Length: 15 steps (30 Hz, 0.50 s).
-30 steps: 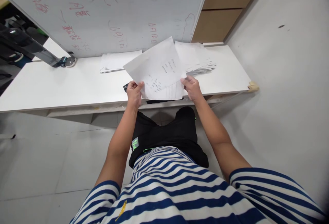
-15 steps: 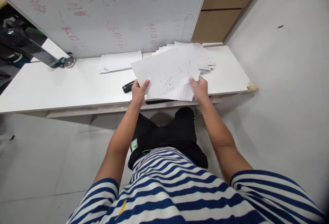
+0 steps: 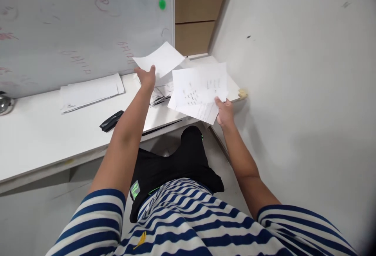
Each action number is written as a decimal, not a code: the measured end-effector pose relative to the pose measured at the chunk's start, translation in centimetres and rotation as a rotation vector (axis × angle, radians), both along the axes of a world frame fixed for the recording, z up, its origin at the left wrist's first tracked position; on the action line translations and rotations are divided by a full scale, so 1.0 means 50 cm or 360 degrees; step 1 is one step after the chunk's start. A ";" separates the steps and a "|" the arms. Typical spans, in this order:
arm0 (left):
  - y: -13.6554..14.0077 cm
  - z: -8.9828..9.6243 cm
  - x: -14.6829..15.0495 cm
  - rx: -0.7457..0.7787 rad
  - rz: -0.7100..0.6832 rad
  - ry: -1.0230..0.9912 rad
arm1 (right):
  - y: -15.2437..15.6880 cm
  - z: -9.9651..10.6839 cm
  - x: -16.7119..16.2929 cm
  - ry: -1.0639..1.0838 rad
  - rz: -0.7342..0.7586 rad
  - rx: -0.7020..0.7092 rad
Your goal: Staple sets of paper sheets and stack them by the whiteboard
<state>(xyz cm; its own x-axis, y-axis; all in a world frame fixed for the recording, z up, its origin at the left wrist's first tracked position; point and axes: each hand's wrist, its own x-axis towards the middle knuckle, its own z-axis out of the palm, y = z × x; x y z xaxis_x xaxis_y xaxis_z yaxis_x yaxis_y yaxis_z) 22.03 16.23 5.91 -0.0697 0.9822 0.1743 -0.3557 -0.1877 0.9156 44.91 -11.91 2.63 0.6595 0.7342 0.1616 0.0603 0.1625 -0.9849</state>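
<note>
My left hand (image 3: pixel 147 78) grips a blank-looking sheet of paper (image 3: pixel 164 58) by its near edge, thumb on top, raised above the far side of the desk. In my right hand (image 3: pixel 225 112) are printed sheets of paper (image 3: pixel 202 85), pinched at their lower right corner. The top one carries small dark text, and another printed page sticks out beneath it at an angle. Below and between the hands lies a messy pile of papers (image 3: pixel 161 93) on the white desk, partly covered by the held sheets.
A neater stack of paper (image 3: pixel 91 91) lies on the white desk (image 3: pixel 32 138), near a black stapler-like object (image 3: pixel 111 121). Behind stands a whiteboard (image 3: pixel 88 25) with red writing. The wall (image 3: pixel 288 91) bounds the right side. A round shiny object (image 3: pixel 5 104) sits at the far left.
My hands have come apart: the left has moved up and away with one sheet, while the right keeps the printed sheets. The view has turned to the right.
</note>
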 end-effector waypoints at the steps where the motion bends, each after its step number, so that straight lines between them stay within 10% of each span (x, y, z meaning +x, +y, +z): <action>1: -0.022 0.000 -0.012 0.0024 0.0041 0.0036 | 0.001 0.003 -0.005 0.0007 0.0030 -0.0018; 9: -0.259 0.004 -0.181 -0.0383 -0.0715 0.0419 | 0.063 0.008 -0.102 0.0116 0.0507 0.0039; 15: -0.334 -0.002 -0.280 -0.0158 -0.0251 0.0361 | 0.124 0.059 -0.175 -0.0068 0.0955 0.0048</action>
